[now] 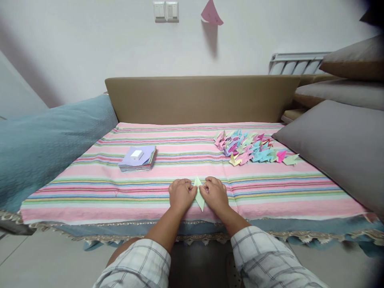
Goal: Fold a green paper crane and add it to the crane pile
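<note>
A pale green piece of folded paper (200, 201), shaped like a narrow diamond, lies at the near middle of the striped cloth. My left hand (181, 195) pinches its left side between thumb and forefinger. From the other side, my right hand (215, 194) pinches the right edge, thumb close to the left one. The paper's far and near points show between the hands; its middle edges are partly covered by my fingertips.
Folded paper cranes (244, 148) in several colours cluster at the back right. A stack of square paper (141, 164) with a small white block (137, 155) on top sits left. Grey cushions (336, 148) border the right, a blue cushion (54, 140) the left, a brown backrest (198, 100) the back.
</note>
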The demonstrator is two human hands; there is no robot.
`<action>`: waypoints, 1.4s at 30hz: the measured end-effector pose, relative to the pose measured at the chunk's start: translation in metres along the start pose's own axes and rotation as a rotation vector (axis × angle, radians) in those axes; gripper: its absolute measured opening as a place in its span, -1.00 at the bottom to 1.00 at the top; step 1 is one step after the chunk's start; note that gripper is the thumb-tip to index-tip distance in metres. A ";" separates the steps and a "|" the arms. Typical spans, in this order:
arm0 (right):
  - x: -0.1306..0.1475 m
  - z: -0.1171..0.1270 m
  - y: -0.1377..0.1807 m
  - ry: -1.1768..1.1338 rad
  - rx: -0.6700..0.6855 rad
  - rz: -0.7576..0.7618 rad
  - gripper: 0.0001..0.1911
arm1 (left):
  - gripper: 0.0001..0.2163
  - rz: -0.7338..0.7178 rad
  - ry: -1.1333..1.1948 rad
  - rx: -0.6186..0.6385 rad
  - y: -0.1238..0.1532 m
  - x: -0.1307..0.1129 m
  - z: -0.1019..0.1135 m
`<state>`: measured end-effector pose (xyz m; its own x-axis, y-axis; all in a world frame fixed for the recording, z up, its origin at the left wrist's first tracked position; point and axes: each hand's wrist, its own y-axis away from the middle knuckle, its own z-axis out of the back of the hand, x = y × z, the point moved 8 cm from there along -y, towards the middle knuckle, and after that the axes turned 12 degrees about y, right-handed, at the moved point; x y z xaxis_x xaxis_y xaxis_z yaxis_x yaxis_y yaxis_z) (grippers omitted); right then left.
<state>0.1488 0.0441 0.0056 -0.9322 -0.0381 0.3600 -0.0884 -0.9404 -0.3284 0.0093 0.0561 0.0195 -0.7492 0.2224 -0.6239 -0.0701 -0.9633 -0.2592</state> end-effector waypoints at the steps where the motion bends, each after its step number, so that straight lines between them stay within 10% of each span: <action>1: 0.000 0.000 0.000 0.007 -0.004 -0.002 -0.80 | -0.79 0.003 -0.009 0.004 0.000 0.000 0.000; 42: 0.004 -0.006 0.001 0.070 0.055 0.103 -0.73 | -0.77 -0.074 -0.170 -0.029 0.007 -0.003 -0.010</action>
<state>0.1434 0.0451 0.0015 -0.9577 -0.1135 0.2643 0.0268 -0.9500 -0.3111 0.0174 0.0505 0.0121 -0.8436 0.2617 -0.4689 -0.1121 -0.9398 -0.3228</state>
